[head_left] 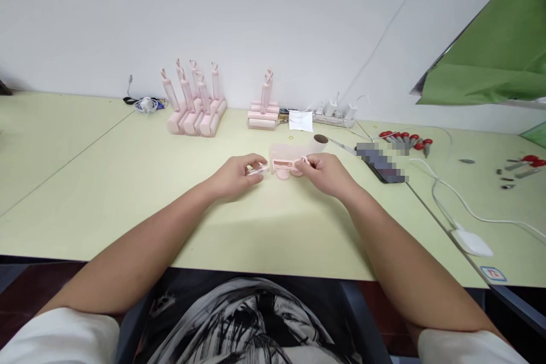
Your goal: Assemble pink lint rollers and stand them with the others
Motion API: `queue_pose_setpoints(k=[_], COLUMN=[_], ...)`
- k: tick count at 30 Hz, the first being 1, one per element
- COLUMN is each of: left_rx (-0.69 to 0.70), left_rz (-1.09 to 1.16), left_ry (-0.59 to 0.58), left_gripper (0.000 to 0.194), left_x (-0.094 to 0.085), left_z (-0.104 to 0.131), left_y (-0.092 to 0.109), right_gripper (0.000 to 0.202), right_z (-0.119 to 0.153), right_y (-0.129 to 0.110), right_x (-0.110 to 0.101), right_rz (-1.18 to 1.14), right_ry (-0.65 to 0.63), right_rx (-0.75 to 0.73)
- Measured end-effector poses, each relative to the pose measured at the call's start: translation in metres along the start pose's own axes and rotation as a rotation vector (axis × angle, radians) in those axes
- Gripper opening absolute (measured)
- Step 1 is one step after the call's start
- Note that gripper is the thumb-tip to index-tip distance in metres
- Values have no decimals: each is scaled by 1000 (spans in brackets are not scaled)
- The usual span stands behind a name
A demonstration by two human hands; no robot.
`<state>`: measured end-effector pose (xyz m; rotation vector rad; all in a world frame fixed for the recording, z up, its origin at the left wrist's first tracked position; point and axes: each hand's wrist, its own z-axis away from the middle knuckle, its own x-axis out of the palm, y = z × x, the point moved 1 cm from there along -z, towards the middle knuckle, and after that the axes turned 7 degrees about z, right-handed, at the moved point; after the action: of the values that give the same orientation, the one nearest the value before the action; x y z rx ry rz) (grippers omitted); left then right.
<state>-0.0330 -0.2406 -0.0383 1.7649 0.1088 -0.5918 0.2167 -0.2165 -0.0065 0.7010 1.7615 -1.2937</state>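
Near the middle of the table, my left hand [239, 176] is closed on a small clear tube [257, 170] held between thumb and fingers. Just to its right, my right hand [326, 173] pinches a small pink piece [303, 160]; its fingers partly cover it. Between the hands lie pink parts, among them a flat round disc [282, 174] and an open pink housing [279, 163]. Behind my right hand is a pale pink roll [318, 143] with a brown core.
Pink lint rollers [197, 118] with upright handles stand at the back left, more [263, 116] at the back centre. A phone [381, 164], red-handled tools [407, 139], a power strip [336, 118] and a white charger with cable [471, 241] are at the right.
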Motion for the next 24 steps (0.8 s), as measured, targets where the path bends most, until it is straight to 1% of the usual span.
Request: queue_pose_setpoints(k=[6,9,12,13,15,17,19,24], left_rx=[-73,-65,-72,-79,-91,-92,-83,-97], left_rz=[-201,-244,-212,-192,-155,-132,-123,-128], left_ry=[-25,-38,-11,0,22,42,54,41], left_gripper=[38,45,47,46,44,41,38,28], left_x=[0,0,0,0,0,-1,-1,-1], left_z=[2,1,0,0,0,1,1,2], left_y=[6,5,2,1,0,0,1,6], right_gripper=[46,44,40,39,39,41,42,40], right_z=[-1,-2,-3,-3,-2,0,2,4], right_y=[2,3,2,2,0,-2,-3,-4], right_x=[-3,-3,-1,1,4,8,10,11], right_rz=[161,195,181,176,172,179,189,195], right_ry=[-158,-171,-122,-127,-180,-250,-284,-283], right_rx=[93,87,1,-38,-87,-84,-60,-52])
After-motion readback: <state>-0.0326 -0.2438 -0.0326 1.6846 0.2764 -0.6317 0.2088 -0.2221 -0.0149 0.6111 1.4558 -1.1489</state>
